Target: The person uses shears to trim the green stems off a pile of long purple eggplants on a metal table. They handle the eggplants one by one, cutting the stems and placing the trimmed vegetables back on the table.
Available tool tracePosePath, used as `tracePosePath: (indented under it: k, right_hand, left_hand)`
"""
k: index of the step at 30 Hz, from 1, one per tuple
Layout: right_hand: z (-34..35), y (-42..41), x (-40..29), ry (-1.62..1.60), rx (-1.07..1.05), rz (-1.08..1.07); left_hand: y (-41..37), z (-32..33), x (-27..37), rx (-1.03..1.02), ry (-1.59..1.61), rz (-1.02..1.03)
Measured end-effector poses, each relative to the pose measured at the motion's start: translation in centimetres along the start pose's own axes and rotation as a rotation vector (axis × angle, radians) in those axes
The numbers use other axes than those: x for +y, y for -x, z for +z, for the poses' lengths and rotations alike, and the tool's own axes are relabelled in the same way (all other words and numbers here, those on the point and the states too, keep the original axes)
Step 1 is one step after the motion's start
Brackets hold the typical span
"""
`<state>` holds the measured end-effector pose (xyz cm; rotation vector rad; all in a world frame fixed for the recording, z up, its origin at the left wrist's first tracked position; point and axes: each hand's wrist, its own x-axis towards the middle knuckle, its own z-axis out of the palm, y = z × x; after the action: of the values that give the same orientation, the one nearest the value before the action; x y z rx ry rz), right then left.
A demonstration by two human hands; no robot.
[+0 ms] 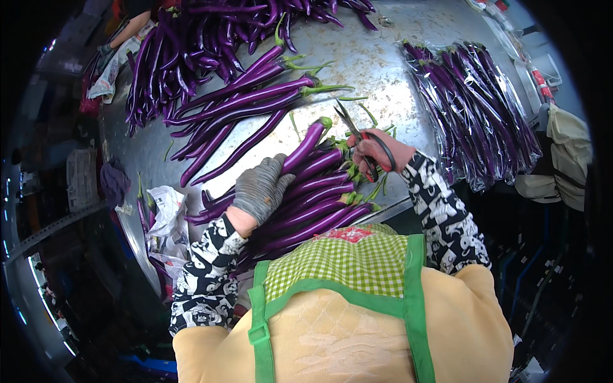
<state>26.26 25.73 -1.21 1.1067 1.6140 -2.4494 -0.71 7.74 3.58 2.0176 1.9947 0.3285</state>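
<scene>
My left hand [261,189], in a grey knitted glove, grips a long purple eggplant [305,146] whose cut green cap points up and right. More trimmed eggplants [313,201] lie side by side beneath and beside that hand, near the apron. My right hand [385,152] holds scissors [349,119] by their black and red handles. Their blades look slightly apart and point up and left, a little right of the held eggplant's cap. Cut green stems [368,115] are scattered around the scissors. Farther off, a loose group of eggplants [239,112] lies across the metal table [383,86], several with long stems.
A large heap of eggplants [191,52] covers the far left. At right lie eggplants in clear plastic bags [474,110]. Crumpled paper [167,215] lies at the table's left edge, near a dark cloth [115,183]. Another person's forearm [129,31] reaches in at upper left.
</scene>
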Motion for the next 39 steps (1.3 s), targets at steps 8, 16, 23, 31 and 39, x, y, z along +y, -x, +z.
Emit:
tracePosePath:
  k: [8, 16, 23, 31, 39]
  right_hand:
    - [0.4, -2.6, -3.8, 0.216, 0.017, 0.051]
    - [-0.4, -3.5, -3.1, 0.13, 0.027, 0.086]
    - [-1.6, -5.8, -2.8, 0.097, 0.027, 0.026]
    - [-0.5, -6.0, -3.5, 0.097, 0.039, -0.009]
    - [0.8, 0.1, -1.6, 0.702, 0.16, -0.32]
  left_hand:
    - [1.1, -0.1, 0.3, 0.028, 0.153, -0.1]
    - [1.1, 0.1, 1.7, -0.079, 0.248, -0.029]
    - [-0.6, 0.5, 1.2, -0.069, 0.286, -0.022]
    - [-5.3, 2.6, -6.1, 0.271, -0.007, -0.142]
    - [-7.7, 2.3, -9.8, 0.086, -0.336, -0.066]
